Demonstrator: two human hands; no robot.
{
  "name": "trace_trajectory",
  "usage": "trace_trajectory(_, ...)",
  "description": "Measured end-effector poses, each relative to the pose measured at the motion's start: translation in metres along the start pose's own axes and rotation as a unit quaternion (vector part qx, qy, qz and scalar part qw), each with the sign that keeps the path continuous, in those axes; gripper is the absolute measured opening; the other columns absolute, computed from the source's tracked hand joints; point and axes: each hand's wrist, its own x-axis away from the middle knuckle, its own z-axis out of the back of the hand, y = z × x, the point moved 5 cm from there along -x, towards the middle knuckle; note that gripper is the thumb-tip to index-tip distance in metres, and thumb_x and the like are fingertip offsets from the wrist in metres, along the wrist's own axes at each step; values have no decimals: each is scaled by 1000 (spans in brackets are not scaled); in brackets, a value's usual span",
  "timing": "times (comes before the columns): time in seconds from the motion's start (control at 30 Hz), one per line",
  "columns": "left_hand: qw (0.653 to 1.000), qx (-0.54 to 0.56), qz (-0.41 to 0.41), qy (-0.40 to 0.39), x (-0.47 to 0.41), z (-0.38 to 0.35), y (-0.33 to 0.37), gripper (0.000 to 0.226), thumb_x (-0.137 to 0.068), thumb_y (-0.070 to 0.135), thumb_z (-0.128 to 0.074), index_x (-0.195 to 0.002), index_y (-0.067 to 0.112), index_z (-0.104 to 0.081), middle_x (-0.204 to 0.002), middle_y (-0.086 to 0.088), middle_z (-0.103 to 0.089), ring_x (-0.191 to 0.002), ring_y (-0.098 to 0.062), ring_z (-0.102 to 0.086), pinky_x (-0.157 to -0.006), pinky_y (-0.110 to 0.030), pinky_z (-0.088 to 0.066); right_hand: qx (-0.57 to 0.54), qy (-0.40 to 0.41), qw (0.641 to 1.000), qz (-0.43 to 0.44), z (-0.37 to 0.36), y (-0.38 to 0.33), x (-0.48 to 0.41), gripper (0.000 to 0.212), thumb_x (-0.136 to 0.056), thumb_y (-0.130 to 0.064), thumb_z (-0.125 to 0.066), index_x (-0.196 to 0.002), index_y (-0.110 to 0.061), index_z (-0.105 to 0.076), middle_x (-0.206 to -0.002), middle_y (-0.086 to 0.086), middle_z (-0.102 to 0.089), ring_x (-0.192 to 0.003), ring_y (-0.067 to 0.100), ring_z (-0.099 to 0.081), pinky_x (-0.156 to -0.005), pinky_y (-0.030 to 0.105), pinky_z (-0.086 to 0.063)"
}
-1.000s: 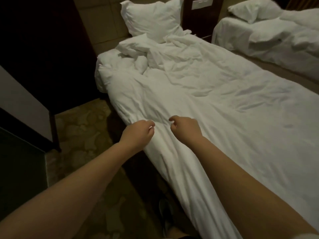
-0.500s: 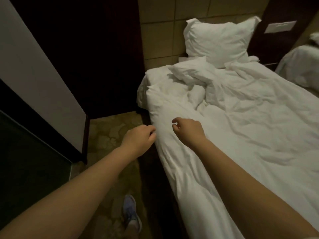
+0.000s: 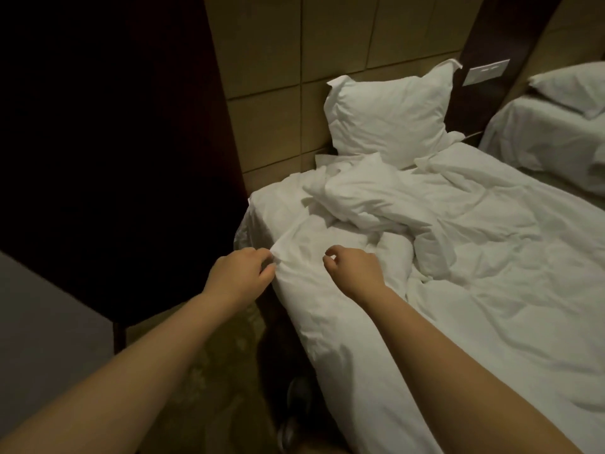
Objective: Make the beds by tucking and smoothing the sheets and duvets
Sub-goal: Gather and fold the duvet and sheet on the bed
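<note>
The left hand (image 3: 240, 273) pinched the duvet (image 3: 474, 273) edge with its fingers at the left side of the bed (image 3: 258, 208). The right hand (image 3: 355, 270) was just beside it with curled fingers; whether they held cloth, I could not tell. The marks on the wall plate (image 3: 486, 72) were too small to read.

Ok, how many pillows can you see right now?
2. The near pillow leans on the headboard; the far pillow lies on the second bed at right. The bunched duvet could hide more.

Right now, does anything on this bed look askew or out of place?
Yes. The duvet is bunched into a crumpled heap just in front of the pillow instead of lying flat. The left hand pinches its edge beside that heap.
</note>
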Motion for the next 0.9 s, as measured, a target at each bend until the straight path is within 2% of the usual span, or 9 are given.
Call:
trace_trajectory(0.13,1000,-14,4,-10,-99,-19,-40,32,-97,42,-39,-116,24,-57,-93,6,-56,-80,-11,-53,-74,-30,-51,-13,8,1000,-24,-16,5,-111,39,-99,-42,-35,-122,-22,-59,-109,2,-68,-103,23,-59,-86,34,-38)
trace_trajectory(0.3,998,-4,-23,-54,-228,-35,-65,33,-97,41,-39,-119,24,-57,-90,8,-55,-78,-10,-53,-72,-30,-51,-65,-41,995,-67,-41,5,-226,49,-99,-51,-33,-133,-21,-51,-117,1,-66,-110,23,-58,-93,37,-40)
trace_trajectory(0.4,997,3,-30,-68,-301,-47,-66,38,-96,44,-39,-128,26,-51,-106,5,-61,-85,-11,-58,-76,-31,-54,-89,-29,991,-94,-37,13,-274,50,-98,-50,-35,-137,-20,-46,-121,1,-63,-113,24,-57,-91,38,-42)
trace_trajectory(0.53,985,6,-118,-125,-387,-74,-43,41,-97,43,-39,-134,27,-45,-114,3,-60,-94,-14,-58,-74,-28,-49,-78,-9,982,-171,-30,48,-327,54,-97,-52,-37,-142,-23,-36,-129,2,-57,-115,28,-54,-90,40,-38)
trace_trajectory(0.63,970,25,-190,-151,-453,-103,-26,44,-96,40,-41,-137,25,-40,-118,-3,-57,-100,-21,-56,-73,-31,-45,-80,-23,971,-223,-44,73,-364,67,-91,-58,-47,-147,-27,-27,-142,1,-45,-126,29,-43,-98,46,-36)
trace_trajectory(0.73,953,25,-239,-182,-511,-142,-15,52,-95,39,-42,-143,25,-30,-123,-7,-51,-102,-24,-54,-76,-34,-46,-8,-41,971,-236,-72,82,-397,84,-82,-60,-59,-149,-29,-19,-154,0,-24,-143,28,-17,-111,57,-14)
trace_trajectory(0.8,945,16,-259,-201,-547,-165,-13,58,-94,38,-43,-146,24,-23,-129,-9,-46,-108,-26,-51,-80,-36,-46,45,-60,973,-220,-92,85,-421,81,-81,-54,-63,-147,-27,-24,-155,3,-18,-145,27,-6,-112,59,-1)
trace_trajectory(0.87,939,17,-270,-212,-577,-181,-14,63,-94,38,-45,-148,23,-18,-132,-11,-43,-112,-28,-49,-83,-37,-44,71,-68,973,-208,-107,88,-440,54,-83,-42,-65,-131,-23,-50,-143,6,-37,-142,30,-16,-112,59,0)
trace_trajectory(0.9,936,19,-276,-219,-589,-189,-14,65,-94,38,-46,-149,22,-16,-132,-12,-42,-112,-29,-48,-83,-37,-43,72,-45,975,-205,-110,92,-448,35,-81,-34,-68,-113,-20,-64,-127,6,-52,-137,32,-29,-111,59,-3)
